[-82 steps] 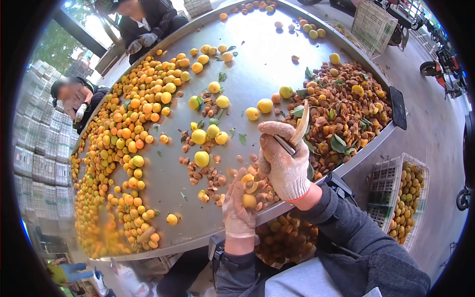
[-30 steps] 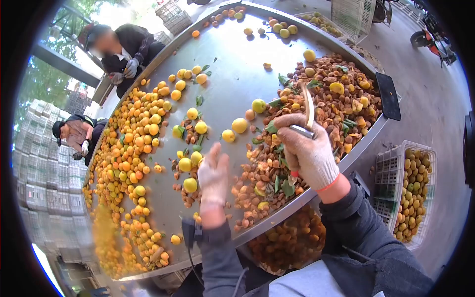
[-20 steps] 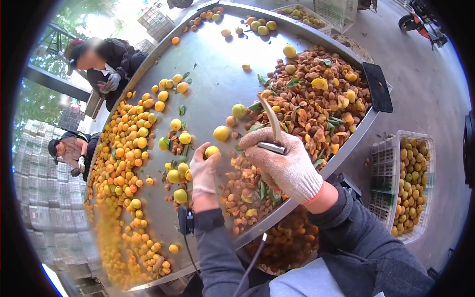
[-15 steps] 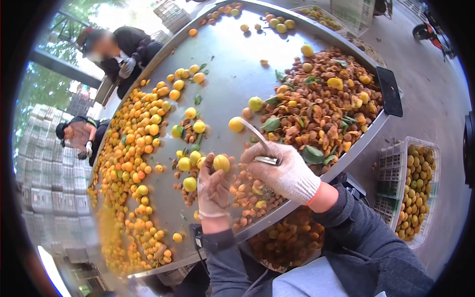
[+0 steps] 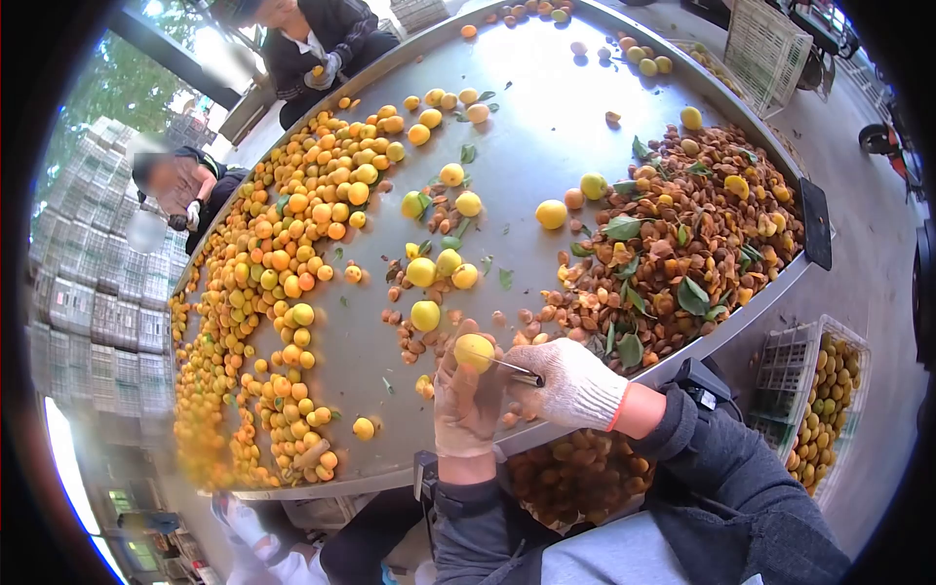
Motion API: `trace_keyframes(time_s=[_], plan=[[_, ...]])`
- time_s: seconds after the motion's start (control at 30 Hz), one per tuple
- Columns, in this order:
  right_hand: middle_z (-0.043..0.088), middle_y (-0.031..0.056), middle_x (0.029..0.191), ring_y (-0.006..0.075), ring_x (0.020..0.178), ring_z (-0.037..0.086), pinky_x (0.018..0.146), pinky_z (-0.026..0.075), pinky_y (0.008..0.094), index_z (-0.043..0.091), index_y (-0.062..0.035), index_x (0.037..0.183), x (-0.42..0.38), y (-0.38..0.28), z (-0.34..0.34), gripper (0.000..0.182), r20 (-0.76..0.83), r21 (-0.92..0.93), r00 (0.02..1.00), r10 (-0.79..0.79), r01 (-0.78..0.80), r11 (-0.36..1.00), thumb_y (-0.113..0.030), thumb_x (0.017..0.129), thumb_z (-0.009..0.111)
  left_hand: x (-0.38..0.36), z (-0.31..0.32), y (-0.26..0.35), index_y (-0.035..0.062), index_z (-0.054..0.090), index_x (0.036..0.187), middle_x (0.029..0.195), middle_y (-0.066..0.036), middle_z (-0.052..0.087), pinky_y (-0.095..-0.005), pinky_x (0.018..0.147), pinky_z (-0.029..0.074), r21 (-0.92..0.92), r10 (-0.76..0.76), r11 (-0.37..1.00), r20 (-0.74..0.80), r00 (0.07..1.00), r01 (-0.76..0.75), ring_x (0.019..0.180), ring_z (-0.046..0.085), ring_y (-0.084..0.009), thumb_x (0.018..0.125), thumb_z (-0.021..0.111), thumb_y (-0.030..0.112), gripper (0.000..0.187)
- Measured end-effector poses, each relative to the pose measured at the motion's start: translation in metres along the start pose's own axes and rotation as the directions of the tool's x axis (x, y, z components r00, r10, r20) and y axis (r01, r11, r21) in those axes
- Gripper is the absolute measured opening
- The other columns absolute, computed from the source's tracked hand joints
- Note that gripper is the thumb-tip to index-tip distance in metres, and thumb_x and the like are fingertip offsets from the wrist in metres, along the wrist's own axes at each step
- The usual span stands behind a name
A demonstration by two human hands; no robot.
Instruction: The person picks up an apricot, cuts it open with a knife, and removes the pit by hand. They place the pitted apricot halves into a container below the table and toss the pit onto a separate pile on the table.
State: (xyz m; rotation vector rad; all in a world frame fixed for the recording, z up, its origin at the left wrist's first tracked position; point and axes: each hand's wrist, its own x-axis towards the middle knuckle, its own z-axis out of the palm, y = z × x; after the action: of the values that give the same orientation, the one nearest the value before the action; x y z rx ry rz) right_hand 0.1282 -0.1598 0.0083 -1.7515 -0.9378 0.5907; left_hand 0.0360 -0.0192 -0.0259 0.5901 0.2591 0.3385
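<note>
Two gloved hands meet at the desk (image 5: 546,136) edge: left hand (image 5: 466,405) has its grip clamped round a yellow fruit (image 5: 474,351), right hand (image 5: 575,385) has its grip closed on a knife (image 5: 515,370), blade tip touching the fruit. Risk: blade points twd left fingers; if the fruit rolls or the thin glove slides, the knife could skid into the thumb. Pits (image 5: 673,244) & leaves lie just beside, so a dropped half may land among the waste.
</note>
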Motion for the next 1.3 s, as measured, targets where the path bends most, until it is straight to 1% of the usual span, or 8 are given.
trace_keyframes(time_s=[0.27,0.6,0.7,0.77,0.9,1.17,1.27,1.3], plan=[[0.066,0.0169,0.08,0.0347,0.073,0.066,0.065,0.052,0.0405,0.066,-0.0068,0.105,0.006,-0.007,0.013,0.027,0.012,-0.139,1.0,0.014,-0.012,0.99,-0.013,0.079,0.062,-0.01,-0.002,0.007,0.0031,0.057,0.125,0.106,-0.009,0.065,-0.0326,0.09,0.05,0.067,0.055,0.996,-0.072,0.996,-0.05,0.097,0.063,-0.0192,0.081,0.077,0.02,0.051],[0.064,0.018,0.072,0.0384,0.069,0.062,0.062,0.05,0.0435,0.067,-0.0065,0.086,0.013,-0.012,0.019,0.013,0.05,-0.316,0.998,0.045,-0.027,0.948,-0.01,0.075,0.061,-0.027,0.048,0.007,-0.0013,0.057,0.121,0.108,-0.011,0.064,-0.0248,0.081,0.054,0.669,0.373,0.724,-0.173,0.912,-0.169,0.094,0.061,-0.0142,0.073,0.075,-0.007,0.052],[0.065,0.0189,0.073,0.0344,0.069,0.064,0.063,0.049,0.0406,0.068,-0.0043,0.086,0.018,-0.017,0.015,0.013,0.168,-0.189,0.984,0.061,-0.029,0.982,-0.009,0.076,0.061,-0.03,0.053,0.016,-0.0015,0.058,0.119,0.109,-0.011,0.064,-0.0247,0.08,0.054,0.642,0.319,0.762,-0.256,0.912,-0.086,0.093,0.061,-0.014,0.074,0.075,-0.007,0.048],[0.066,0.0185,0.074,0.0269,0.068,0.065,0.065,0.049,0.0364,0.069,-0.0012,0.086,0.023,-0.02,0.011,0.014,0.41,0.108,0.901,0.144,-0.205,0.973,-0.009,0.078,0.061,-0.033,0.05,0.023,-0.0013,0.059,0.118,0.109,-0.011,0.064,-0.025,0.08,0.054,0.597,0.264,0.8,-0.271,0.926,-0.054,0.093,0.061,-0.0143,0.074,0.074,-0.008,0.047],[0.067,0.0168,0.075,0.021,0.069,0.064,0.066,0.049,0.0332,0.069,0.0012,0.088,0.018,-0.028,0.014,0.016,0.52,0.277,0.826,0.218,-0.405,0.872,-0.011,0.082,0.061,-0.035,0.032,0.026,-0.0021,0.055,0.123,0.113,-0.013,0.063,-0.0287,0.085,0.053,0.651,0.27,0.748,-0.127,0.954,-0.125,0.098,0.061,-0.0164,0.073,0.074,-0.01,0.054],[0.066,0.0119,0.07,0.0266,0.066,0.065,0.064,0.05,0.0356,0.069,-0.0059,0.083,0.009,-0.033,0.025,0.013,0.218,0.039,0.959,0.181,-0.194,0.98,-0.014,0.083,0.059,-0.033,0.024,0.027,-0.0024,0.049,0.132,0.115,-0.017,0.063,-0.0314,0.09,0.051,0.258,0.081,0.964,-0.062,0.995,-0.063,0.107,0.062,-0.0242,0.079,0.071,-0.004,0.057],[0.065,0.0153,0.071,0.0301,0.065,0.064,0.062,0.05,0.0366,0.07,-0.0076,0.087,0.006,-0.023,0.032,0.013,0.024,-0.115,0.998,0.057,-0.054,0.992,-0.012,0.08,0.06,-0.04,0.041,0.034,-0.0012,0.05,0.13,0.115,-0.015,0.064,-0.0325,0.089,0.051,0.418,0.067,0.908,-0.139,0.988,-0.003,0.106,0.062,-0.023,0.082,0.071,0.003,0.053],[0.065,0.0153,0.071,0.0301,0.065,0.064,0.062,0.05,0.0366,0.07,-0.0076,0.087,0.007,-0.022,0.029,0.013,0.032,-0.126,0.998,0.058,-0.054,0.991,-0.012,0.08,0.06,-0.042,0.048,0.038,-0.0015,0.051,0.128,0.114,-0.014,0.064,-0.0325,0.088,0.051,0.657,0.089,0.753,-0.128,0.988,0.017,0.105,0.062,-0.0214,0.082,0.071,0.004,0.051]])
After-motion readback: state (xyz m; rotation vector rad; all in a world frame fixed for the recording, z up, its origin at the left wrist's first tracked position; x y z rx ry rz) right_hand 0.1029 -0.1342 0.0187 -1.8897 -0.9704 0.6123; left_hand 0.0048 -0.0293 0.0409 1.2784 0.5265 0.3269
